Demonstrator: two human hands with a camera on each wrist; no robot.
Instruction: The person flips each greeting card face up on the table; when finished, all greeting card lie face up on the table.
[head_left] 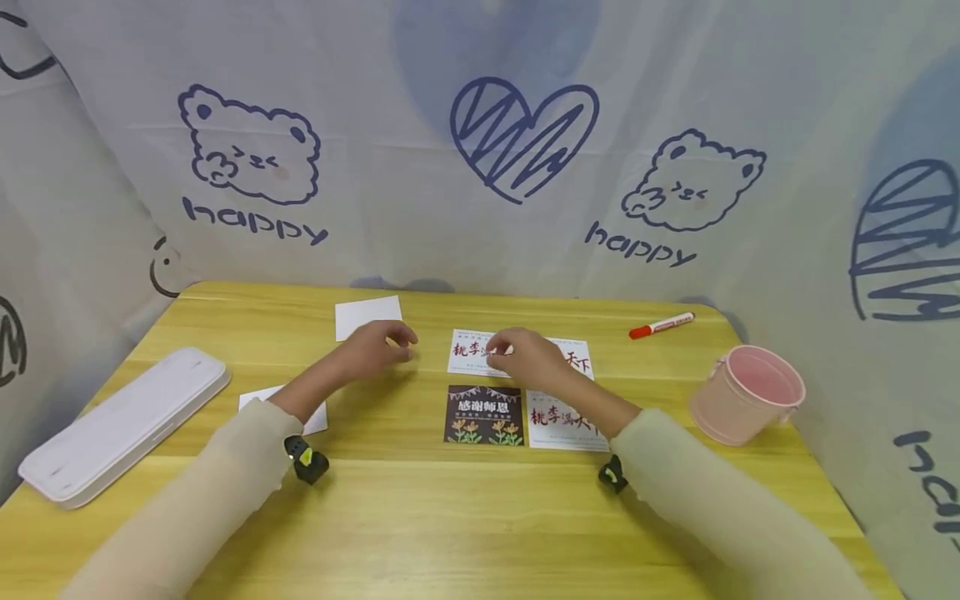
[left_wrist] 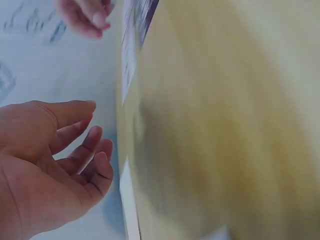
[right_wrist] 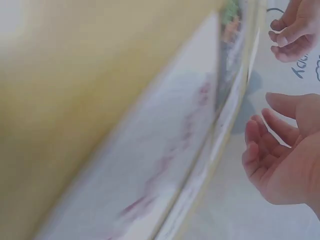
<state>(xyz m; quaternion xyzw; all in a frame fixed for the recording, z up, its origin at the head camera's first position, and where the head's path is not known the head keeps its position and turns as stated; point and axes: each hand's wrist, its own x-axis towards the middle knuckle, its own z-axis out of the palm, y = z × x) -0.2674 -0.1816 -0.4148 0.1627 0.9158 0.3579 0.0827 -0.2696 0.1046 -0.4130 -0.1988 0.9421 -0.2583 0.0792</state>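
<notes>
Head view: marker (head_left: 662, 325), pink bucket (head_left: 746, 393) right; white case (head_left: 123, 422) left.

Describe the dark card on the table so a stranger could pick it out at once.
Start at the yellow wooden table and find the cluster of printed cards near its middle, just in front of the right hand. The dark card lies at the cluster's near left corner, edge to edge with a white card with red characters. It alone is black, with white characters and orange flowers.
</notes>
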